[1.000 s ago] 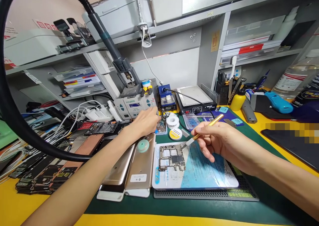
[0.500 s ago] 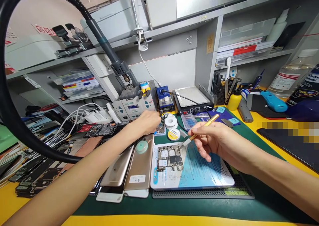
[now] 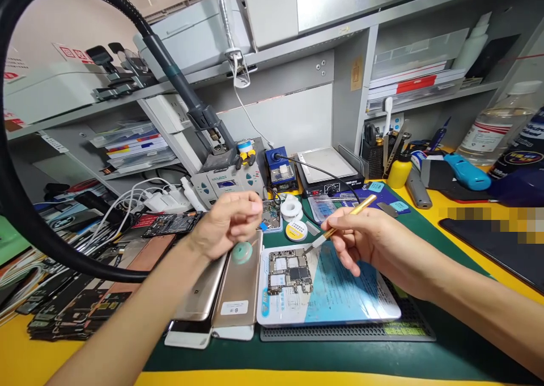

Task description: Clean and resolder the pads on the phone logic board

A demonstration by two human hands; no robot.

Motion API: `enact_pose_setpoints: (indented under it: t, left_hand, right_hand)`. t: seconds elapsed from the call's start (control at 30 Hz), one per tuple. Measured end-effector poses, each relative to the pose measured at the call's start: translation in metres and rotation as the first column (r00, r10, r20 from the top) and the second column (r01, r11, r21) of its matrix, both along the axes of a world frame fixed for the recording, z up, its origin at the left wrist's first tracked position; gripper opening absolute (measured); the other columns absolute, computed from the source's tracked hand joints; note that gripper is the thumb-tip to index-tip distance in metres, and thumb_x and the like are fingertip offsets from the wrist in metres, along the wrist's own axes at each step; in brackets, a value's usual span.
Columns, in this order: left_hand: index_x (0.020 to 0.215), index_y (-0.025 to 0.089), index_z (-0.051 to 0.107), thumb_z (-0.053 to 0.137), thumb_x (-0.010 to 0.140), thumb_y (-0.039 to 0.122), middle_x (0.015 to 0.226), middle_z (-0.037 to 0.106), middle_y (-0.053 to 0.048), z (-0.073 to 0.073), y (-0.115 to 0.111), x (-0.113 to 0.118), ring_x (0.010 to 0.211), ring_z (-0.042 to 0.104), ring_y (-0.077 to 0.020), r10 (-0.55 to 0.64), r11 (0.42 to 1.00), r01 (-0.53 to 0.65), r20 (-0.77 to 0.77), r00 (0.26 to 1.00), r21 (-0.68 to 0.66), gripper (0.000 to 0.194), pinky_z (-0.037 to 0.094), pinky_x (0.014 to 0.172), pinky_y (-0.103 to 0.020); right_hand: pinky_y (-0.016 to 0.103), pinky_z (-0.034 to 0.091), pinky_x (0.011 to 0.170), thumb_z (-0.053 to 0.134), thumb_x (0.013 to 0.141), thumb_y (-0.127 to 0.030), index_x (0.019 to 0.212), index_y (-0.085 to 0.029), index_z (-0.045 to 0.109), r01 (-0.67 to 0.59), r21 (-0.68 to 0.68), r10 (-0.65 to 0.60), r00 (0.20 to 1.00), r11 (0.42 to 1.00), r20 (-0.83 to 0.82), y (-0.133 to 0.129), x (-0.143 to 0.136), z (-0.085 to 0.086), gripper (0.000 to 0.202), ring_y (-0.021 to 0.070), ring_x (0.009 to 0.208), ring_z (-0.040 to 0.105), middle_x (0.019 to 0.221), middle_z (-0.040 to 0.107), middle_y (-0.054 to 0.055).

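My right hand (image 3: 361, 236) is closed around a gold-handled craft knife (image 3: 342, 220). The slim pale blade points down to the upper right corner of a phone motherboard (image 3: 300, 272), and the tip appears to touch it. This board lies flat on a white and blue box (image 3: 340, 309). My left hand (image 3: 229, 221) hovers above two gold phones, its fingers curled in and the thumb against them. I see nothing in it. Below it, the nearer phone (image 3: 236, 281) carries a round green disc (image 3: 242, 252).
A hot air station (image 3: 227, 182) stands behind my left hand. White spools (image 3: 291, 207) and a round yellow-labelled tin (image 3: 296, 230) sit beyond the box. A black hose (image 3: 6, 204) loops across the left side, over stacked phone parts (image 3: 76, 312). Bottles (image 3: 487, 128) stand at right.
My left hand has drawn back from the front of the hot air station, toward me and to the left, over the phones. My right hand and the knife have hardly moved.
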State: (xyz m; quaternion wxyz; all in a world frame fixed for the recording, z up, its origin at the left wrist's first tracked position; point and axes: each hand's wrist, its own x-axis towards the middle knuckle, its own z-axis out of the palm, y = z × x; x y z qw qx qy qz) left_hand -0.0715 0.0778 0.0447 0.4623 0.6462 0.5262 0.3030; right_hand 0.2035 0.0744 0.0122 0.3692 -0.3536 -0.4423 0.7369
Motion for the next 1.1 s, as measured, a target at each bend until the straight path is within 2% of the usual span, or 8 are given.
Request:
enact_pose_setpoints:
  t: [0.07, 0.1, 0.2, 0.3, 0.47, 0.7, 0.93, 1.1]
  left_hand:
    - [0.083, 0.018, 0.052, 0.057, 0.099, 0.049, 0.065, 0.039, 0.009, -0.007, -0.019, 0.011, 0.043, 0.024, -0.0018, 0.003, 0.995, 0.021, 0.240, 0.971, -0.099, 0.035, 0.025, 0.037, -0.015]
    - [0.077, 0.019, 0.047, 0.058, 0.093, 0.045, 0.065, 0.036, 0.010, -0.011, -0.026, 0.017, 0.040, 0.019, -0.0010, 0.012, 0.987, 0.042, 0.338, 0.941, -0.152, 0.033, 0.021, 0.034, -0.015]
    - [0.074, 0.019, 0.046, 0.061, 0.079, 0.034, 0.065, 0.038, 0.009, -0.018, -0.033, 0.031, 0.036, 0.016, 0.0005, 0.075, 0.953, 0.101, 0.544, 0.836, -0.286, 0.022, 0.017, 0.028, -0.014]
    - [0.071, 0.017, 0.051, 0.062, 0.078, 0.028, 0.063, 0.045, 0.008, -0.020, -0.033, 0.036, 0.033, 0.019, 0.0009, 0.143, 0.908, 0.162, 0.648, 0.748, -0.387, 0.017, 0.019, 0.026, -0.013]
    - [0.068, 0.014, 0.061, 0.061, 0.084, 0.022, 0.046, 0.044, 0.007, -0.025, -0.037, 0.035, 0.028, 0.024, -0.0020, 0.231, 0.847, 0.215, 0.702, 0.674, -0.486, 0.018, 0.025, 0.025, -0.011]
    - [0.079, 0.011, 0.073, 0.064, 0.090, 0.028, 0.040, 0.051, 0.002, -0.030, -0.045, 0.032, 0.024, 0.036, -0.0054, 0.300, 0.779, 0.238, 0.678, 0.671, -0.580, 0.022, 0.030, 0.025, -0.012]
    - [0.077, 0.013, 0.074, 0.067, 0.086, 0.024, 0.043, 0.056, 0.001, -0.027, -0.047, 0.034, 0.027, 0.040, -0.0059, 0.323, 0.802, 0.198, 0.690, 0.648, -0.563, 0.016, 0.037, 0.026, -0.012]
    - [0.077, 0.012, 0.075, 0.073, 0.082, 0.031, 0.042, 0.056, 0.000, -0.030, -0.049, 0.034, 0.026, 0.041, -0.0064, 0.303, 0.777, 0.239, 0.680, 0.668, -0.582, 0.020, 0.035, 0.025, -0.012]
  right_hand:
    - [0.020, 0.047, 0.039, 0.069, 0.091, -0.027, 0.082, -0.015, 0.072, 0.007, 0.011, -0.007, 1.000, 1.000, -0.012, -0.001, 0.000, -0.002, 0.015, 0.0115, 0.043, 0.058, 0.060, 0.063, 0.001]
    - [0.020, 0.046, 0.039, 0.070, 0.091, -0.028, 0.083, -0.015, 0.073, 0.009, 0.011, -0.009, 1.000, 1.000, -0.013, -0.001, 0.000, -0.003, 0.016, 0.0112, 0.043, 0.058, 0.061, 0.063, 0.001]
    - [0.019, 0.046, 0.041, 0.073, 0.091, -0.032, 0.082, -0.015, 0.074, 0.010, -0.023, -0.010, 1.000, 1.000, -0.001, 0.001, 0.000, -0.007, 0.018, 0.0106, 0.045, 0.057, 0.062, 0.062, 0.000]
    - [0.020, 0.046, 0.041, 0.075, 0.089, -0.034, 0.083, -0.017, 0.074, 0.011, -0.072, -0.010, 1.000, 0.997, 0.011, 0.003, 0.000, -0.009, 0.019, 0.0109, 0.045, 0.056, 0.061, 0.061, 0.000]
    - [0.021, 0.046, 0.043, 0.078, 0.087, -0.038, 0.083, -0.018, 0.076, 0.029, -0.095, -0.025, 0.999, 0.995, 0.042, 0.003, 0.000, -0.009, 0.021, 0.0110, 0.045, 0.057, 0.063, 0.064, 0.001]
    - [0.021, 0.044, 0.043, 0.079, 0.086, -0.040, 0.083, -0.018, 0.075, 0.025, -0.099, -0.021, 0.999, 0.995, 0.043, 0.003, 0.001, -0.009, 0.023, 0.0117, 0.044, 0.058, 0.060, 0.064, 0.001]
    - [0.022, 0.045, 0.043, 0.080, 0.084, -0.041, 0.080, -0.018, 0.075, 0.037, -0.084, -0.031, 0.997, 0.996, 0.068, 0.003, 0.000, -0.009, 0.023, 0.0133, 0.044, 0.058, 0.060, 0.064, 0.002]
    - [0.022, 0.045, 0.043, 0.079, 0.085, -0.040, 0.079, -0.018, 0.076, 0.054, -0.092, -0.046, 0.995, 0.994, 0.086, 0.002, -0.001, -0.004, 0.022, 0.0129, 0.044, 0.058, 0.061, 0.064, 0.003]
